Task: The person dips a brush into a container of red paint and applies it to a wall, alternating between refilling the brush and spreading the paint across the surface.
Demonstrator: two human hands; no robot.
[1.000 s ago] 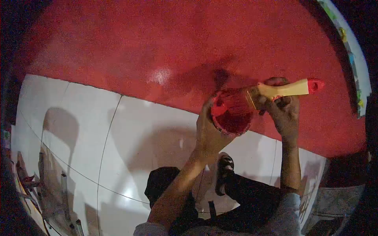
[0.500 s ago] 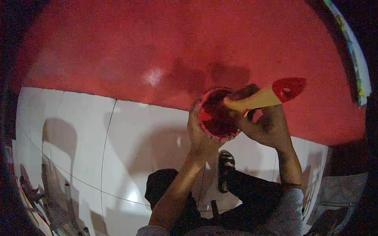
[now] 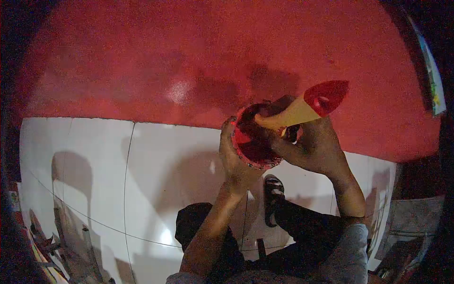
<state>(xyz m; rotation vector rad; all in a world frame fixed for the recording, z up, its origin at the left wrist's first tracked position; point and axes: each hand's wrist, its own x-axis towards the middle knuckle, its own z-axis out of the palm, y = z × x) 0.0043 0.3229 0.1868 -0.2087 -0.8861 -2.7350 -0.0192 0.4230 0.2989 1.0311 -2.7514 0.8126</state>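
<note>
My left hand (image 3: 235, 163) is wrapped round the left side of a round container (image 3: 257, 165) with red paint inside and smears on its rim. In my right hand (image 3: 312, 146) is a paintbrush (image 3: 291, 115) with a pale yellow handle and a red end, which points up and to the right. The brush's bristles are hidden behind my fingers and inside the container. Both hands are close together, in front of the lower edge of a red wall (image 3: 189, 57).
Pale tiled floor (image 3: 156, 189) meets the red wall along a dark line. My shoe (image 3: 273, 189) stands below the container. Dark, thin objects (image 3: 87, 246) lie at the lower left. A colourful strip (image 3: 432, 80) runs along the right edge.
The brush has gone from beside the container's right rim down into it, its handle now tilting more upward. Both hands have shifted left in view.
</note>
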